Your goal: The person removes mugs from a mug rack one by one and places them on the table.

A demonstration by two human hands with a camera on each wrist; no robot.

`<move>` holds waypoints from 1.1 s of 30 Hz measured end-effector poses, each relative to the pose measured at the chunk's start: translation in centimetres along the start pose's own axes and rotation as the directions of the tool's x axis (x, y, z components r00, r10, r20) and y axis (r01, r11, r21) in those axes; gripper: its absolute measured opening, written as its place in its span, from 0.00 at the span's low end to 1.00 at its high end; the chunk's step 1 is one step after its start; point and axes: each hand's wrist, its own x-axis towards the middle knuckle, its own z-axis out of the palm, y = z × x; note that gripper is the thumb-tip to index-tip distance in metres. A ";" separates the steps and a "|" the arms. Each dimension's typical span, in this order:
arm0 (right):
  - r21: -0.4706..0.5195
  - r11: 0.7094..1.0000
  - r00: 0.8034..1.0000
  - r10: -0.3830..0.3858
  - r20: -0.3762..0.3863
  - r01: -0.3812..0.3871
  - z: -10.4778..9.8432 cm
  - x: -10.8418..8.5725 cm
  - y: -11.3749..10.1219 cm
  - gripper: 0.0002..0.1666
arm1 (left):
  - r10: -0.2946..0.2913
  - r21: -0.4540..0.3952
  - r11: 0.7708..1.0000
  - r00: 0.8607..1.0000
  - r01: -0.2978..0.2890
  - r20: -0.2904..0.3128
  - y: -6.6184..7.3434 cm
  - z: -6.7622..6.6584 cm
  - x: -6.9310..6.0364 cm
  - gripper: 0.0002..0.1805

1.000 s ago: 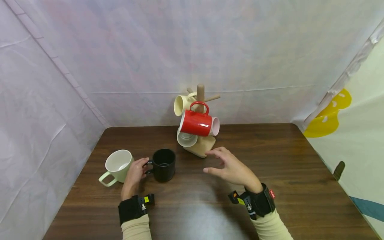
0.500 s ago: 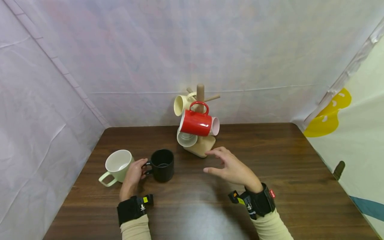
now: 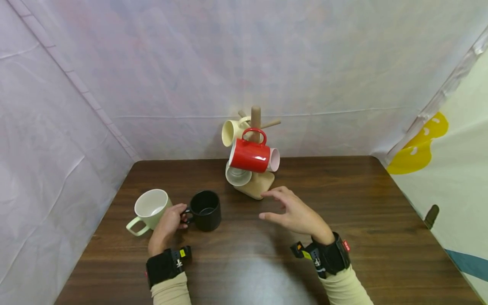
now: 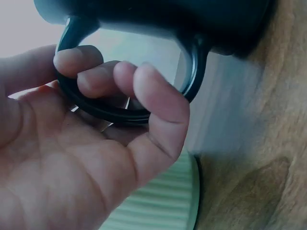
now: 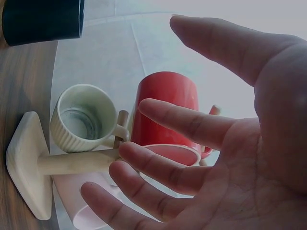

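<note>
My left hand [image 3: 167, 224] holds the black mug [image 3: 207, 220] by its handle. In the left wrist view the fingers [image 4: 163, 96] curl through the handle loop. The mug stands upright; whether its base touches the table I cannot tell. Just left of that hand is a pale green mug [image 3: 155, 219], white inside, its handle pointing left. In front of the wooden mug tree [image 3: 256, 115] my right hand [image 3: 295, 214] hovers over the table, fingers spread and holding nothing. A red mug [image 3: 249, 156] hangs on the tree's near side, sideways with its handle up.
Also on the tree hang a cream mug [image 3: 227, 133], a pink mug [image 3: 274, 160] and a whitish ribbed mug [image 5: 81, 120]. One bare peg [image 3: 271, 123] points right. The dark wooden table [image 3: 362, 220] ends against a pale curtain [image 3: 175, 76] at the back.
My left hand has shifted slightly left, and the black mug with it. The right hand and the mugs on the tree stay essentially where they were.
</note>
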 end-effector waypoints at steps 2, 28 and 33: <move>-0.002 1.000 1.000 0.001 0.002 -0.001 0.0 0.0 0.1 0.32 | 0.015 0.015 1.000 1.000 -0.015 0.007 0.1 0.0 -0.2 0.18; -0.007 1.000 1.000 0.001 0.004 0.000 0.0 0.0 0.0 0.32 | 0.014 0.237 0.971 1.000 -0.017 0.013 0.6 -0.4 -1.0 0.18; -0.005 1.000 1.000 -0.001 0.003 0.001 0.0 0.0 0.1 0.31 | 0.038 0.256 0.966 0.999 -0.033 -0.013 0.9 -0.3 -1.3 0.16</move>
